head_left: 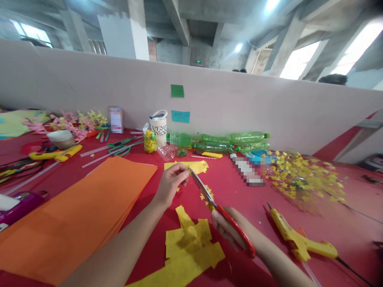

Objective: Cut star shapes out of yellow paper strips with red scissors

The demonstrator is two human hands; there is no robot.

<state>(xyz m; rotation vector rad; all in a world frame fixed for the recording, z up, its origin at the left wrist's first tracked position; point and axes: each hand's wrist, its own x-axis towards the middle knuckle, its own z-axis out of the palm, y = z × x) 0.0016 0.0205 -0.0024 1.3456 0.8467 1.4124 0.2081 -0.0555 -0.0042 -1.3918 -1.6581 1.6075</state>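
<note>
My right hand [229, 225] is wrapped round a pair of scissors [230, 223] with red handles. Their blades point up and to the left, with the tips at my left fingertips. My left hand [173, 179] is closed in a pinch on a tiny yellow piece, mostly hidden by the fingers; it looks like paper. Small yellow stars [207, 194] lie on the red table just beyond the blades. Nearer to me, between my forearms, several yellow paper pieces [188, 241] overlap in a pile. Another yellow strip [199, 166] lies behind my left hand.
Orange sheets [89, 207] cover the left. At the right are a yellow glue gun [293, 235] and a branching bunch of yellow stars [308, 175]. Green plastic bottles [215, 146], a white cup [158, 127] and a jar of yellow pieces [150, 141] stand or lie along the white partition [227, 99].
</note>
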